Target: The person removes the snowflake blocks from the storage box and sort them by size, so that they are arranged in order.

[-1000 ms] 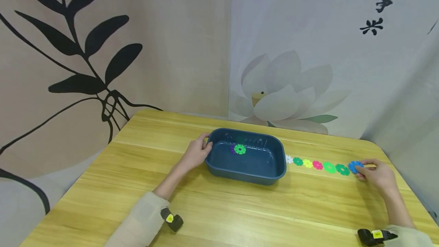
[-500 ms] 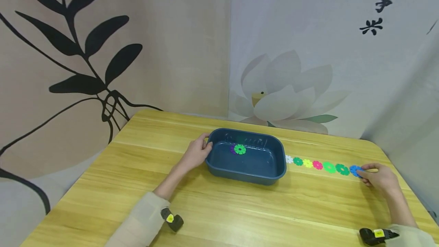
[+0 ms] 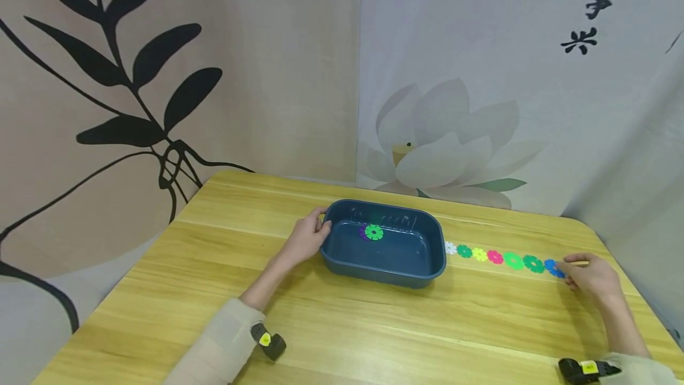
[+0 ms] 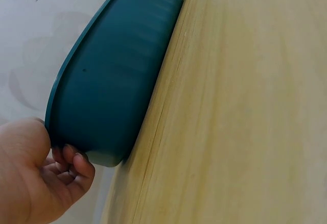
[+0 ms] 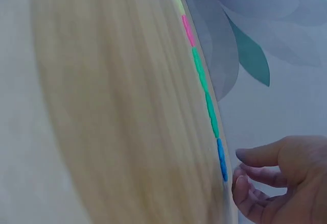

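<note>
My left hand (image 3: 307, 237) grips the left rim of a dark blue plastic basin (image 3: 382, 265); in the left wrist view its curled fingers (image 4: 76, 170) are at the basin's end. A purple snowflake disc (image 3: 363, 232) and a light green snowflake disc (image 3: 374, 232) lie inside. My right hand (image 3: 595, 278) is at a blue snowflake disc (image 3: 551, 266), its fingertips by the disc's right side. In the right wrist view the blue disc lies flat, and nothing shows between thumb and fingers. Left of it lies a dark green snowflake disc (image 3: 533, 264).
The row runs on leftward to the basin: light green (image 3: 513, 261), pink (image 3: 495, 257), yellow (image 3: 480, 255), green (image 3: 464, 252) and white (image 3: 450, 248) discs. All lie on a wooden table (image 3: 374, 331). A printed curtain (image 3: 299, 76) hangs behind the table.
The blue disc has gone from raised and tilted in my right hand to flat at the row's right end. My right hand has shifted slightly right. The left hand and basin stay put.
</note>
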A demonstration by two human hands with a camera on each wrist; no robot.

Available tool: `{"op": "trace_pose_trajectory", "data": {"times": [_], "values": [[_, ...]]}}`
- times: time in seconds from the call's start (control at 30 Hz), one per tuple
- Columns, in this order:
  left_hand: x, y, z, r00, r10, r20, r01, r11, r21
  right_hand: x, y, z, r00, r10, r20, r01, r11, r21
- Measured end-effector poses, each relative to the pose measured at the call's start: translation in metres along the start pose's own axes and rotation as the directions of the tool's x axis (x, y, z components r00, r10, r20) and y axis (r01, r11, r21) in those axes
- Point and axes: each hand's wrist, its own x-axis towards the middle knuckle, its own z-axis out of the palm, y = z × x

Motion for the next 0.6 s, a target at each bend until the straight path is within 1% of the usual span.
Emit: {"op": "trace_pose_trajectory", "data": {"times": [0.1,0.17,0.43,0.6], "values": [[0.0,0.0,0.0,1.0,0.002,0.0,-0.002,1.0,0.001,-0.004,-0.008,0.002,0.998,-0.053,-0.028,0.052,0.997,-0.057],[0.0,-0.001,0.0,1.0,0.006,0.0,-0.006,1.0,0.003,-0.006,-0.015,0.004,0.995,-0.089,-0.042,0.086,0.994,-0.067],[0.0,-0.001,0.0,1.0,0.004,0.005,-0.004,1.0,-0.003,-0.01,-0.048,0.018,0.981,-0.185,-0.051,0.183,0.982,-0.042],[0.0,-0.002,0.0,1.0,0.011,0.008,-0.011,1.0,-0.001,-0.014,-0.066,0.03,0.97,-0.243,-0.03,0.241,0.969,-0.045]]}}
